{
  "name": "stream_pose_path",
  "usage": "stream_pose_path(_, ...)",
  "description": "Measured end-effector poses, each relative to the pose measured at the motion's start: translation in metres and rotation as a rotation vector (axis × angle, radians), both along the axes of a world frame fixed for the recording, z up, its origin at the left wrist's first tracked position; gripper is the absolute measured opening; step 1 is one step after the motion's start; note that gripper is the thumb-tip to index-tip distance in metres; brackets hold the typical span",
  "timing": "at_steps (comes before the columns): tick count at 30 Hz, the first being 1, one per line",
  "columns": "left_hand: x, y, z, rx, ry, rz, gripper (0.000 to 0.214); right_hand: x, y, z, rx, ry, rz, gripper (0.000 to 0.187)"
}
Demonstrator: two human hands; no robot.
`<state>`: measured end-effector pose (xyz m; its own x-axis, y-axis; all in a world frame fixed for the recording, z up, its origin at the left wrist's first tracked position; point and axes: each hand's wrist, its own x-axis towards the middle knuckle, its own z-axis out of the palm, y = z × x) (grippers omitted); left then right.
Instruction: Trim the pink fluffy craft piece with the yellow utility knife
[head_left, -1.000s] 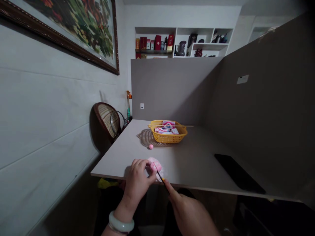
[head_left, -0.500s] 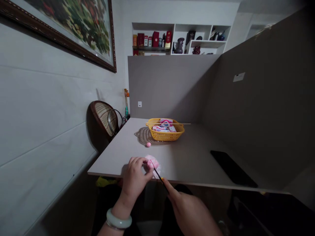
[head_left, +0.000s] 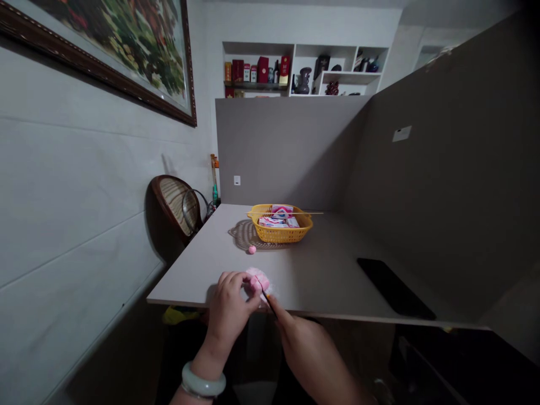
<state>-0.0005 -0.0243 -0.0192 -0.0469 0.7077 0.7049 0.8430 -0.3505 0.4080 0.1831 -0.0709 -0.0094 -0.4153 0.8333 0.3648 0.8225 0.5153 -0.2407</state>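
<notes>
Near the table's front edge, my left hand (head_left: 230,301) grips a small pink block (head_left: 258,281) between thumb and fingers. A pale jade-like bangle (head_left: 203,382) circles my left wrist. My right hand (head_left: 304,340) is closed around a thin dark knife-like tool (head_left: 266,298), whose front end meets the block's right side. White and pink shavings (head_left: 252,271) lie on the table under and around the block. Beyond them sits a small pink ball (head_left: 252,250). My fingers hide part of the block, and the tool's exact tip is hard to make out.
A yellow plastic basket (head_left: 280,234) holds pink-and-white packets, with a thin stick (head_left: 316,213) across its rim. On the table's right lies a flat black slab (head_left: 394,288). Grey panels (head_left: 287,146) rise at the back and right. A wooden-framed stool or chair (head_left: 177,205) stands left.
My right hand has shifted left and closer to the pink block, with less of the dark tool showing. My left hand keeps its hold. The whole view has shifted slightly.
</notes>
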Motion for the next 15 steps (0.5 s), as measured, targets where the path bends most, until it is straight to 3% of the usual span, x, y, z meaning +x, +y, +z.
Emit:
stream_pose_path(3, 0.000, 0.001, 0.000, 0.001, -0.004, 0.010, 0.009, -0.004, 0.005, -0.002, 0.029, 0.012, 0.009, 0.067)
stream_pose_path(8, 0.000, -0.001, 0.001, 0.034, 0.017, -0.016, 0.011, 0.012, -0.006, -0.007, -0.023, -0.140, 0.017, 0.063)
stream_pose_path(15, -0.001, 0.001, 0.000, 0.044, 0.008, -0.008, 0.010, -0.005, 0.004, -0.002, 0.028, -0.020, 0.004, 0.067)
